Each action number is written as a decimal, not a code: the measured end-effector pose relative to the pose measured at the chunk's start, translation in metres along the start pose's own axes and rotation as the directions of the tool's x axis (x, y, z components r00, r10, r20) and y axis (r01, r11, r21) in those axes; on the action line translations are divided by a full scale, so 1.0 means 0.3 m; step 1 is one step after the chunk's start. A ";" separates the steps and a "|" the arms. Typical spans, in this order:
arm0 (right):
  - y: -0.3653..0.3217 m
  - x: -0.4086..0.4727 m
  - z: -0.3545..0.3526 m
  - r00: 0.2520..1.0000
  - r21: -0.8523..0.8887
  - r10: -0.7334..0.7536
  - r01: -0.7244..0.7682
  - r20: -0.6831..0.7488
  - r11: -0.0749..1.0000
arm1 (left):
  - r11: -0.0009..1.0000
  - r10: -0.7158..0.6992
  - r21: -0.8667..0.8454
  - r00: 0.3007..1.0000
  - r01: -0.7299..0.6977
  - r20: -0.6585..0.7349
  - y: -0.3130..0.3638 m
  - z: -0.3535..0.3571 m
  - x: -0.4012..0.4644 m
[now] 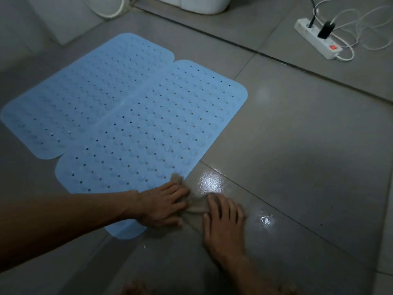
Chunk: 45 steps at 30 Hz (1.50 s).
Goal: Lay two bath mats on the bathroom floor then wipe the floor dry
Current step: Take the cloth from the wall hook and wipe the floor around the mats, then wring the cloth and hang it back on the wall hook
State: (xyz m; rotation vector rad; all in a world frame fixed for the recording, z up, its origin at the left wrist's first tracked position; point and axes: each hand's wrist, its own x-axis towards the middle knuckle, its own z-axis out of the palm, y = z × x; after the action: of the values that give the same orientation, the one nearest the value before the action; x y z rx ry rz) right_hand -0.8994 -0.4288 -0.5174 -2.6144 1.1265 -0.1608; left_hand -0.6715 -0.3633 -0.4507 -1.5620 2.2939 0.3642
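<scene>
Two light blue perforated bath mats lie flat side by side on the grey tile floor, the far mat (85, 90) at upper left and the near mat (153, 133) overlapping its edge. A beige cloth (196, 204) lies on the floor at the near mat's right front corner. My left hand (163, 204) presses flat on the cloth's left part, its palm over the mat's corner. My right hand (225, 218) presses flat on the cloth's right part. Most of the cloth is hidden under both hands.
Wet shiny patches (212, 182) glisten on the tiles right of the cloth. A white power strip (316, 39) with a lit red switch, plugs and cables lies at the upper right. A white bucket-like object (202, 5) stands at the top. Dark grout lines cross the floor.
</scene>
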 end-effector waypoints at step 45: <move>-0.588 1.461 -2.461 0.762 0.187 -0.157 0.048 0.628 0.981 | 0.396 -0.788 -0.720 0.614 0.570 0.053 -0.805 -2.277 -0.421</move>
State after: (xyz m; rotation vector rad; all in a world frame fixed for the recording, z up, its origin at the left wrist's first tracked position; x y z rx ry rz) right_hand -0.6338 -0.7931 0.2342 -2.2853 0.6832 0.5667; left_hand -0.4956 -0.6136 0.2183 -2.9683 1.4233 0.8401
